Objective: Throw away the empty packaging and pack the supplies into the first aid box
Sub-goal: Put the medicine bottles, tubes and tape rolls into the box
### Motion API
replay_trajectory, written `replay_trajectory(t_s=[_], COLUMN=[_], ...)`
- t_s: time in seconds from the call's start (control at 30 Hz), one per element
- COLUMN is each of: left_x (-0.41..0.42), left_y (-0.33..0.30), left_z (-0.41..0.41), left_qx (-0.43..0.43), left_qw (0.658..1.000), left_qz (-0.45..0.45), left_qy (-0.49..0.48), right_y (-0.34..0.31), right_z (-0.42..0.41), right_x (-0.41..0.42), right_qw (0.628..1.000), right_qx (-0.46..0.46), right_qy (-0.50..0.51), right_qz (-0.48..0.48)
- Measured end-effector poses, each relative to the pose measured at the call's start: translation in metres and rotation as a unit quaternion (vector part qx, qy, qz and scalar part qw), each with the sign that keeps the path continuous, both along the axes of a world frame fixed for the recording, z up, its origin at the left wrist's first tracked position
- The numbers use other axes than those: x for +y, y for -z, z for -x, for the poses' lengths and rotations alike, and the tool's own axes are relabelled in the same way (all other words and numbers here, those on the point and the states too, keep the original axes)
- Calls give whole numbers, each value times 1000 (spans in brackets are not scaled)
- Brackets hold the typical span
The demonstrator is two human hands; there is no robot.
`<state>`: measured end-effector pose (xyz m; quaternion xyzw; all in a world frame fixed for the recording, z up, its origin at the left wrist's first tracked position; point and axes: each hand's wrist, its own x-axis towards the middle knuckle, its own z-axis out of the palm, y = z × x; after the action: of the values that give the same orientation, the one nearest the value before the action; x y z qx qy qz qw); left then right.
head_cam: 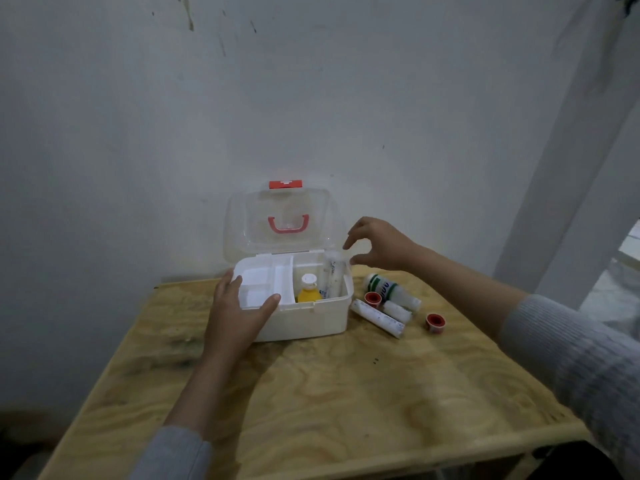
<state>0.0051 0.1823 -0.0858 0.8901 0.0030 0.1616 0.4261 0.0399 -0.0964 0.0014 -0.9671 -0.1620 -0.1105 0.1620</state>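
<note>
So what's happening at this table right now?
A person is packing a white first aid box that sits open on a wooden table. The left hand steadies the box's front left corner, by its inner tray. The right hand hovers open above a wrapped roll standing in the right compartment beside a yellow bottle. A green-labelled bottle, more rolls and two red-cored tapes lie outside.
</note>
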Motion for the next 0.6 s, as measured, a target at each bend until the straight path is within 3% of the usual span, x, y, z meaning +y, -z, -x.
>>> replay_trajectory(t_s=[0.33, 0.6], left_x=[-3, -2], left_y=[-3, 0], left_z=[3, 0], left_qx=[-12, -10], left_qw=[1000, 1000], left_qz=[1, -5], left_qy=[1, 5], right_y=[42, 82], right_z=[76, 81], right_x=[-83, -88], right_qw=[991, 970], right_qx=[83, 67], right_qy=[104, 201], right_qz=[22, -114])
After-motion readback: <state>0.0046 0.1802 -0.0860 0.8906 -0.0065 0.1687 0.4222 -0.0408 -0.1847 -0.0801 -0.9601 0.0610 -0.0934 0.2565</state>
